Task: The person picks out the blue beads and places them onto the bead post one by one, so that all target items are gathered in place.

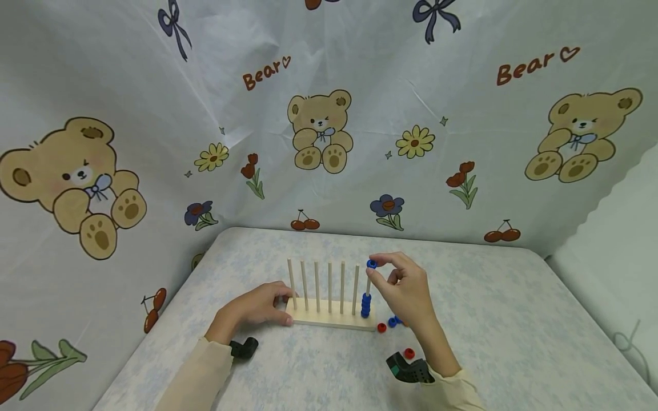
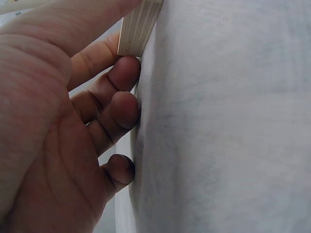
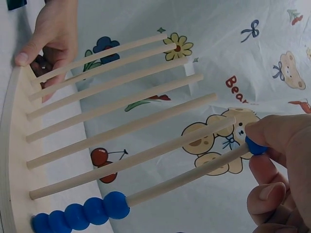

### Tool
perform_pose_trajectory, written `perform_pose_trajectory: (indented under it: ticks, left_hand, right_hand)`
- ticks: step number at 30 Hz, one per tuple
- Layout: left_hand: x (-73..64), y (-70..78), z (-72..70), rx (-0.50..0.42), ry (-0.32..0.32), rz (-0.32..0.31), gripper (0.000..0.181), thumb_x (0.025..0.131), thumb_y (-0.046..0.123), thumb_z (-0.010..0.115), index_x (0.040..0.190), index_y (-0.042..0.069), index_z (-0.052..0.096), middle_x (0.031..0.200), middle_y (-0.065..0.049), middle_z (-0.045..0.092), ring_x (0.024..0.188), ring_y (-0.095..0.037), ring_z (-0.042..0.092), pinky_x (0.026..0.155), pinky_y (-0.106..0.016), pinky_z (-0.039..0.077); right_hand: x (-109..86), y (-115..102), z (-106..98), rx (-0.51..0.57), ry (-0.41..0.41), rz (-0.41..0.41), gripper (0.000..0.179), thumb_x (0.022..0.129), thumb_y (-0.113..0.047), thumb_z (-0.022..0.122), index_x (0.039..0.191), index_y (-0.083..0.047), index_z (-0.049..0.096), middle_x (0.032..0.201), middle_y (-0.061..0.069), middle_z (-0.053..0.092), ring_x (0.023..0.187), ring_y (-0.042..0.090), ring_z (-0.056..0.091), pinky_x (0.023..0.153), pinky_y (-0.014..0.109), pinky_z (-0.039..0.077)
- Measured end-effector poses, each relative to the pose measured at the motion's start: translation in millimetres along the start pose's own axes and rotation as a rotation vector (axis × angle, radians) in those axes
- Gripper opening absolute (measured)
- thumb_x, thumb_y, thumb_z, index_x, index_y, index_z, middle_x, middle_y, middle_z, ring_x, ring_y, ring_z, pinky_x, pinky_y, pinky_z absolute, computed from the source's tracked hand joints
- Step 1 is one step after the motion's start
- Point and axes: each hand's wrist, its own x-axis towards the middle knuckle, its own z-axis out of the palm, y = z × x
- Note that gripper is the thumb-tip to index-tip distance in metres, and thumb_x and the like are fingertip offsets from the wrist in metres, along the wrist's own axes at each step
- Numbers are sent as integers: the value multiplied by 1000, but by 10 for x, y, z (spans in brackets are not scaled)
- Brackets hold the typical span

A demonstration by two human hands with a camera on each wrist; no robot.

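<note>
A wooden peg rack (image 1: 329, 321) with a row of several upright pegs stands on the table. My left hand (image 1: 257, 303) grips the left end of its base, the thumb at the front and the other fingers round the end and behind. At the rightmost peg's tip, my right hand (image 1: 406, 288) pinches a blue bead (image 3: 256, 145) between thumb and index finger. The peg's tip meets that bead in the right wrist view. Lower on the same peg sits a stack of several blue beads (image 3: 95, 210). The other pegs are bare.
Loose beads lie right of the rack: a red bead (image 1: 381, 327), a blue bead (image 1: 393, 322) and others partly hidden by the right hand. Another red bead (image 1: 409, 353) lies nearer, beside the right wrist's black device (image 1: 411, 370). A bear-printed curtain (image 1: 329, 194) hangs behind the table.
</note>
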Motion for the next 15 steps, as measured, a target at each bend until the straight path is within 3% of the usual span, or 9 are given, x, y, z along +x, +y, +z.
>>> perform_pose_trajectory:
  ticks: [15]
  left_hand:
    - [7, -16, 12, 25, 8, 12, 41, 77, 45, 85, 112, 35, 68, 95, 8, 56, 87, -12, 48, 75, -28, 41]
  right_hand:
    - [-8, 17, 22, -26, -20, 52, 22, 88, -22, 79, 109, -20, 75, 97, -3, 68, 49, 8, 44, 45, 24, 38]
